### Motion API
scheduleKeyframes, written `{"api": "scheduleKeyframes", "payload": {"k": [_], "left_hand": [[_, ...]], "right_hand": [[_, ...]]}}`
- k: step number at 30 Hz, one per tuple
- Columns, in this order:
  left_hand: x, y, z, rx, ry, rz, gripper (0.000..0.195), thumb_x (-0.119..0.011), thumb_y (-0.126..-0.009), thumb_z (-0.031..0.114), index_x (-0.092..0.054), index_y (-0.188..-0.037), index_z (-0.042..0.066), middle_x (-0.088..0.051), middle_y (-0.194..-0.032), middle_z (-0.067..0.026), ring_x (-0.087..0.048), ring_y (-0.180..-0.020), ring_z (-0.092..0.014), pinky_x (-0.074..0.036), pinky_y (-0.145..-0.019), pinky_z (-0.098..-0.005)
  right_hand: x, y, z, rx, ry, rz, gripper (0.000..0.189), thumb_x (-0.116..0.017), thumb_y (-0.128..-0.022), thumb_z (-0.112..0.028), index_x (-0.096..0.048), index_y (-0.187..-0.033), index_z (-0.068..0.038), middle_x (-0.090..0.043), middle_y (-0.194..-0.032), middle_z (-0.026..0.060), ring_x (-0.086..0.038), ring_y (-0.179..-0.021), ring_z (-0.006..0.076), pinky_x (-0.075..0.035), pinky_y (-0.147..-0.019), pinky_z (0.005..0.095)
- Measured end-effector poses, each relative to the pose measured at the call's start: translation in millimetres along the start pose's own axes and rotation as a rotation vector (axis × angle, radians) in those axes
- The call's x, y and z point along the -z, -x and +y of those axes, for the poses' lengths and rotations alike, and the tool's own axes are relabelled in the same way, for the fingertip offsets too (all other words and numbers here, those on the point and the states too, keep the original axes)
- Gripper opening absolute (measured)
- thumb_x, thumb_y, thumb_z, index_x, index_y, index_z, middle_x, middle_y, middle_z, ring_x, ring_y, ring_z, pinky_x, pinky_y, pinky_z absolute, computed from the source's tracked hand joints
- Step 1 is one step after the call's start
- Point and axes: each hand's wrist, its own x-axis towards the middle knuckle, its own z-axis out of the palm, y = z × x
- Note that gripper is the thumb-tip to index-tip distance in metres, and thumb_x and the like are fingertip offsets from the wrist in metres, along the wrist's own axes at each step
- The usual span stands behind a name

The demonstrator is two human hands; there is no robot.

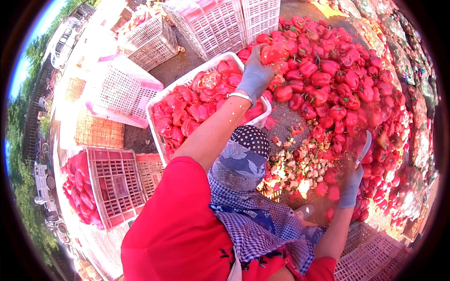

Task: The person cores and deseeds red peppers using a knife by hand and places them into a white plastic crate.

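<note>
My left hand [258,72], in a grey glove, is stretched out over the far edge of a white crate [154,123] and grips a red bell pepper [275,53]. Opened, cored-looking red peppers [197,109] fill that crate. My right hand [349,181], also gloved and somewhat blurred, holds a knife with a short curved blade [365,147] pointing up. Beyond both hands spreads a large heap of whole red bell peppers [330,84]. Between the crate and the right hand lies a pile of cut-out pepper cores and stems [299,163] on the ground.
Plastic crates stand at the left: a pink one [121,91], an orange one [98,130] and a red one [116,186] beside red peppers [79,189]. Taller crates [218,26] rise behind. Filled net sacks [415,87] line the right. More crates [372,253] sit at the lower right.
</note>
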Motion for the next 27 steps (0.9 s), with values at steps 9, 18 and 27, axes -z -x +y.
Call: {"api": "scheduleKeyframes", "payload": {"k": [9,18,27], "left_hand": [[263.1,10.1,-65.0,-0.029,-1.232,0.255,0.064,-0.073,-0.074,0.017,-0.047,-0.132,0.008,-0.054,-0.127,-0.0247,-0.054,-0.115,-0.042,-0.047,-0.095,-0.0455],[298.5,-3.5,-107.6,0.348,-1.294,-0.115,0.039,-0.074,-0.076,0.020,-0.060,-0.111,0.009,-0.056,-0.123,-0.0233,-0.055,-0.114,-0.041,-0.047,-0.095,-0.0456],[296.5,-2.0,-161.5,0.382,-1.378,-0.187,0.033,-0.051,-0.086,0.010,-0.058,-0.119,0.010,-0.057,-0.125,-0.0243,-0.054,-0.118,-0.041,-0.046,-0.096,-0.0454]], "right_hand": [[-6.9,-15.9,26.9,-0.022,0.093,-0.023,0.027,-0.065,-0.090,-0.021,-0.062,-0.112,-0.006,-0.054,-0.072,-0.0026,-0.041,-0.049,0.0042,-0.032,-0.038,0.0205],[-3.5,-28.6,38.9,-0.045,0.095,0.157,0.025,-0.066,-0.089,-0.023,-0.060,-0.109,-0.008,-0.056,-0.070,0.0000,-0.043,-0.045,0.0077,-0.033,-0.038,0.0223],[-14.6,-15.0,13.5,-0.108,0.202,0.268,0.029,-0.065,-0.090,-0.027,-0.059,-0.108,-0.006,-0.057,-0.072,0.0020,-0.043,-0.045,0.0085,-0.037,-0.038,0.0231]]}}
